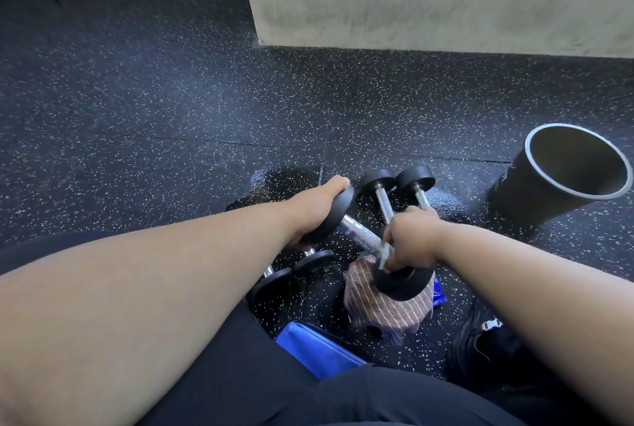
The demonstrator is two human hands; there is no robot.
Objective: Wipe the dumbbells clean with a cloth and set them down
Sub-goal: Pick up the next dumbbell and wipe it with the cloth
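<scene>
step: wiping stage, judged; one dumbbell is held up over the cloth, not yet set down.
next: likely needs the cloth gripped and rubbed along the bar, then lowering to a bare patch of floor.
cloth (387,302): striped brown, bunched on the floor (171,110) near its close edge, under the dumbbell's near head.
held dumbbell (360,237): long axis slants from near-right to far-left; near head just above the cloth.
right hand (410,242): fingers curled round the bar's near end.
left hand (315,209): fingers wrapped over the far head.
other dumbbells (398,192): on the floor beyond, side by side, pointing away.
black tube (562,178): far right.
</scene>
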